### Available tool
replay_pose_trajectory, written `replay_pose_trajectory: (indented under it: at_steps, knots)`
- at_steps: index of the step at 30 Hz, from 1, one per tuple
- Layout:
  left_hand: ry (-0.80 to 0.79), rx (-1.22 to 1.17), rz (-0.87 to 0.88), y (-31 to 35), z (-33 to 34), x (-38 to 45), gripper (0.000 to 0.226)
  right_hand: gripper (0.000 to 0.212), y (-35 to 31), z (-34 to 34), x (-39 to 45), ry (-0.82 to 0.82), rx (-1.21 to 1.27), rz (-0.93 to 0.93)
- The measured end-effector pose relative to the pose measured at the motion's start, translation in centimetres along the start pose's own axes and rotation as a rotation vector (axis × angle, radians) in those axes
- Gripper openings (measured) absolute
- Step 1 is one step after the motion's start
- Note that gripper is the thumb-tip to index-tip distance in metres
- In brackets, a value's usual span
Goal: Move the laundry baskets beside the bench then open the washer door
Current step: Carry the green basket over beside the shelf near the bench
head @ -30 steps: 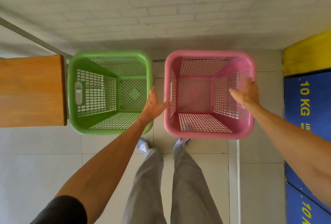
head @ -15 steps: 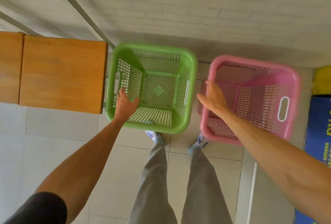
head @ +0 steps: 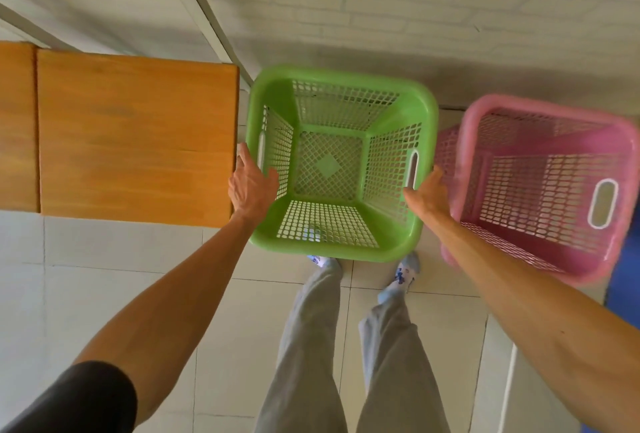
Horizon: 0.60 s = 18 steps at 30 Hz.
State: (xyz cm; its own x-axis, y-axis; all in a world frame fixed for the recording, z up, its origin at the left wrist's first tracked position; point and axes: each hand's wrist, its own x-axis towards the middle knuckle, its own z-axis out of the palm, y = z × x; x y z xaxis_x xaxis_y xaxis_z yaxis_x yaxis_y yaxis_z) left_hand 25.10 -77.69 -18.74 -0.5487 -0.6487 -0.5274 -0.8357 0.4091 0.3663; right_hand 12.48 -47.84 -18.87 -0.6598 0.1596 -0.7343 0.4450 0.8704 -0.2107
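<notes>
Setting: pale tiled floor (head: 104, 294) under a white brick wall (head: 415, 10); grey trouser legs and patterned shoes below the green basket.
Landmark: green basket (head: 341, 110), on the floor at the foot of the wall.
Bench: wooden bench (head: 131, 138), just left of the green basket, its end almost touching the basket's left rim.
Pink basket: pink basket (head: 540, 259), just right of the green basket, rim blurred, near corner seemingly tilted; whether lifted or on the floor cannot be told.
Washer: blue panel (head: 623, 287) at the far right edge beyond the pink basket, probably the washer; door not visible.
Left hand: left hand (head: 251, 187) at the green basket's left rim beside the slot handle, fingers spread, thumb over the rim; no firm grasp evident.
Right hand: right hand (head: 429, 195) in the gap between the two baskets, palm toward the green basket's right wall, fingers loosely extended; contact with either basket cannot be told.
Look of green basket: square, glossy plastic, rounded rim, lattice walls and floor with a solid diamond at the centre, oval slot handles left and right, empty.
Step in hand (judged): settling the green basket against the bench end.
Doing it well: press evenly on both rims, slide rather than lift, keep fingers out of the pinch between rim and bench, then close up the pink basket alongside.
</notes>
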Motion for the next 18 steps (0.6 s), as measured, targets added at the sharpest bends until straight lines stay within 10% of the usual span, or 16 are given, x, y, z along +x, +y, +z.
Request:
replay_pose_trajectory:
  at_steps: [8,18]
  knots:
    - [-0.101,-0.146,-0.128,1.3,-0.1,1.0,0.091,0.084,0.3,0.0,0.6,-0.015,0.045,0.113]
    - [-0.138,-0.266,-0.014,-1.4,-9.0,-12.8,0.093,0.085,3.3,-9.6,-13.0,0.020,0.009,-0.195]
